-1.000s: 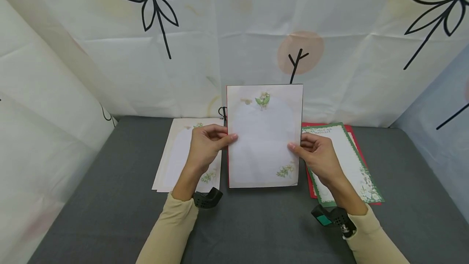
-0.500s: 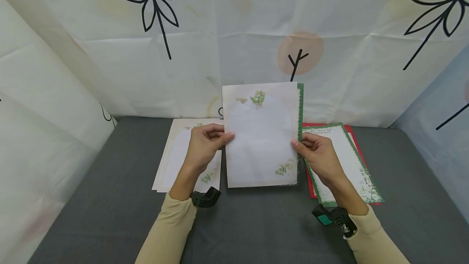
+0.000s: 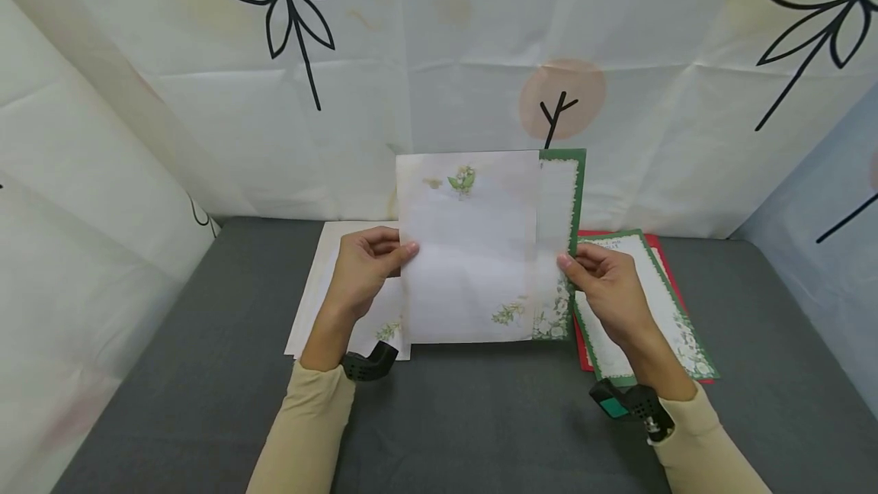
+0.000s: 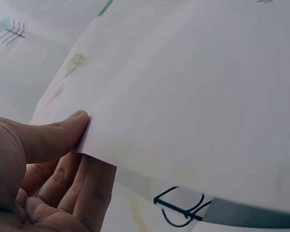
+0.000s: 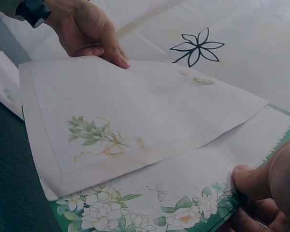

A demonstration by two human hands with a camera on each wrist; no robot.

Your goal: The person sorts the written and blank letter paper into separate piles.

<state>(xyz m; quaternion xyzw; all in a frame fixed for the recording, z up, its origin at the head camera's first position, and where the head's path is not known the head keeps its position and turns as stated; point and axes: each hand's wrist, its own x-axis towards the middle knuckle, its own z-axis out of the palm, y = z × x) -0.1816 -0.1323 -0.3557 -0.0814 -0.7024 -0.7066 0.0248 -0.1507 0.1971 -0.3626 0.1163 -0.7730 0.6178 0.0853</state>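
Observation:
My left hand (image 3: pixel 366 265) pinches the left edge of a pale sheet of paper (image 3: pixel 469 250) with small green flower sprigs, thumb in front and fingers behind. Behind it stands a green-bordered sheet of paper (image 3: pixel 559 212), its right strip showing with white flowers at the bottom. My right hand (image 3: pixel 604 280) pinches that sheet by its right edge. Both sheets are held upright above the table and overlap. In the right wrist view, the pale sheet (image 5: pixel 101 106) lies over the green-bordered one (image 5: pixel 159 193); whether more sheets are behind is hidden.
On the dark grey table (image 3: pixel 466 425), pale sprig-printed sheets (image 3: pixel 315 303) lie at left, partly behind my left hand. At right lies a pile with a green-bordered sheet (image 3: pixel 645 303) over red-edged paper (image 3: pixel 665 265). A white printed cloth (image 3: pixel 466 29) hangs behind.
The pale sheet has slid left with my left hand, uncovering a widening strip of the green-bordered sheet. My right hand has shifted slightly right with that sheet.

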